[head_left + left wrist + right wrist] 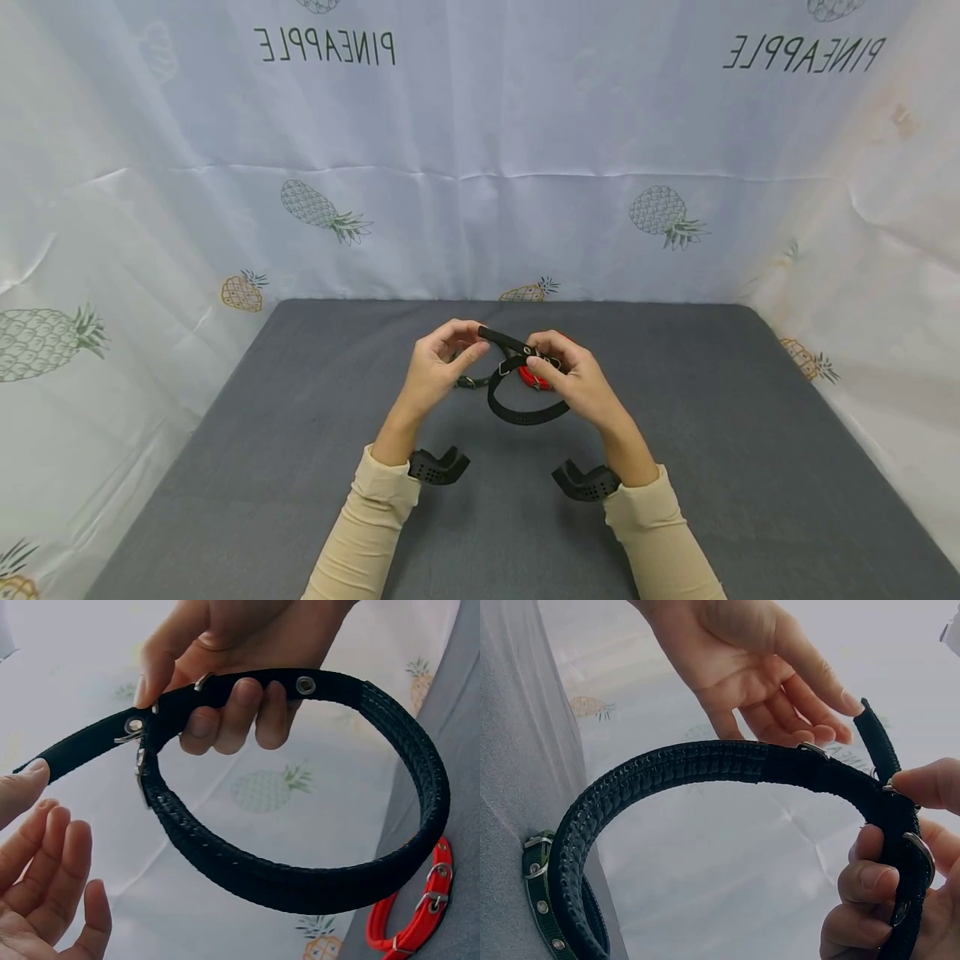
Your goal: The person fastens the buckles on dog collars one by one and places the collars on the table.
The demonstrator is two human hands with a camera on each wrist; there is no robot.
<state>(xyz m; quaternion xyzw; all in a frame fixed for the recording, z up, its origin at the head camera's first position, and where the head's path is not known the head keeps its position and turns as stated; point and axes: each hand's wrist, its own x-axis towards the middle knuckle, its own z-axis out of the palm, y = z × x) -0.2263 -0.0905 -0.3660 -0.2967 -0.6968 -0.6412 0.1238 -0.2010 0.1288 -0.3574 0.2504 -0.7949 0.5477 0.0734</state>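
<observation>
Held up in front of me is a black collar [528, 417], its strap bent into a loop with metal eyelets, a buckle and a ring. My left hand [429, 371] pinches the strap's free end at its tip, the other fingers loosely bent. Close to the buckle, my right hand [588, 387] grips the collar between thumb and curled fingers. In the left wrist view the free end passes the buckle [141, 769]; whether the prong sits in an eyelet cannot be made out. A metal ring [921, 857] hangs by the right fingers.
Behind the black collar, a red collar [431, 911] and a dark green collar [538, 900] lie on the grey table [262, 467]. A pineapple-print curtain [480, 233] hangs along the back and sides. Black wrist mounts [438, 467] sit on both forearms.
</observation>
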